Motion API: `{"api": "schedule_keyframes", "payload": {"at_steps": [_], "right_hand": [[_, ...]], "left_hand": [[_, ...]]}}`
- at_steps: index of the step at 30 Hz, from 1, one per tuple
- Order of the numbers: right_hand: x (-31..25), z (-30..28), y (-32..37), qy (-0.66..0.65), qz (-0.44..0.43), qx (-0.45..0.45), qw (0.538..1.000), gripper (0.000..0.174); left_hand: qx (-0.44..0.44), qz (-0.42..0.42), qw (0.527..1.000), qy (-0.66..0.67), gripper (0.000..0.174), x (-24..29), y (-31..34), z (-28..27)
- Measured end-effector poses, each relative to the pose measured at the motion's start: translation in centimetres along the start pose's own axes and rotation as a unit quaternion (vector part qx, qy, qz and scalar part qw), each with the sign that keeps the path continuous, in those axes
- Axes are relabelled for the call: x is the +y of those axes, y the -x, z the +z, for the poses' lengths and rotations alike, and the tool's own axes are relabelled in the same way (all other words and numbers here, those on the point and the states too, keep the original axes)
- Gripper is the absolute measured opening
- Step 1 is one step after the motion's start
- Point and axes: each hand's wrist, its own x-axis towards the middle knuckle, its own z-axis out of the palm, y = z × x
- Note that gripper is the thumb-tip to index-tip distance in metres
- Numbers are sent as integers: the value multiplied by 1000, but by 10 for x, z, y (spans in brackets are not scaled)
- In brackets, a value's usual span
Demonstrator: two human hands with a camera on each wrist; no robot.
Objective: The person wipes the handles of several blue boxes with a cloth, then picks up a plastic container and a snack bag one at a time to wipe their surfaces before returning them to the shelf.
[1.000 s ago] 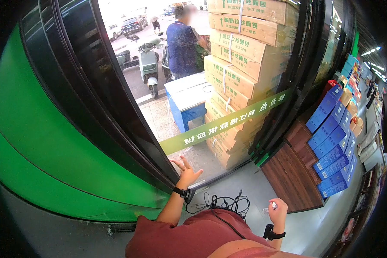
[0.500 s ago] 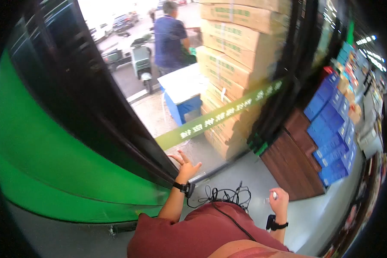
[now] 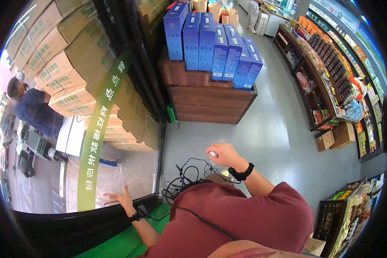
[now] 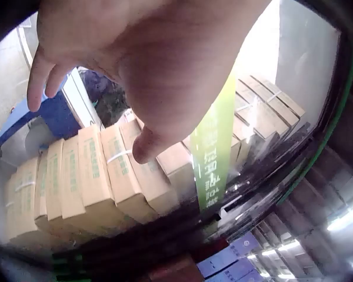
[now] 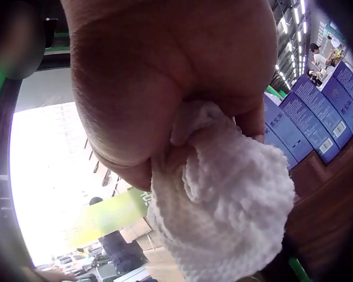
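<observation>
My left hand [image 3: 124, 200] is at the lower part of the glass pane [image 3: 137, 176], fingers spread apart, holding nothing. In the left wrist view the same hand [image 4: 153, 64] stretches across the glass, with cartons showing beyond it. My right hand [image 3: 227, 155] is raised in front of the body, its fingers curled round a crumpled white cloth [image 5: 229, 194]. Only a small bit of the cloth [image 3: 213, 153] peeks out of the fist in the head view. A yellow-green strip with lettering [image 3: 99, 124] runs across the pane.
Stacked cartons [image 3: 66, 69] and a person [image 3: 34, 109] are beyond the glass. Blue boxes [image 3: 206, 41] stand on a stepped brown wooden display [image 3: 210, 103]. Black cables [image 3: 180, 178] bunch near the waist. Stocked shelves [image 3: 318, 81] line the right side.
The head view has swung right, bringing the shop aisle and shelves into sight. My left hand stays by the glass with spread fingers. My right hand keeps its grip, now in front of the body.
</observation>
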Motion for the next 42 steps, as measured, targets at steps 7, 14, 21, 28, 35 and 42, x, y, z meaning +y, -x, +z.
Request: {"api": "schedule_keyframes", "payload": {"at_steps": [7,14,21,28,35,42], "right_hand": [[49,-50,31,-14,25,55,998,13],[115,-134,93,27,115,135,984,12],[185,-215,160,59,237,207,947,16],[271,-240,217,44,275,241,930,25],[373,-276,156,-104,216,270,932,42],[455,-358,-4,44,173,247,952,37]], "left_hand": [[-245,58,965,74,116,26,33,88],[-356,152,908,158,97,184,97,164],[-388,159,853,310,76,346,163,230],[-342,298,824,341,61,483,204,258],[-343,317,807,361,58,564,227,313],[-336,271,835,342,46,610,214,365]]}}
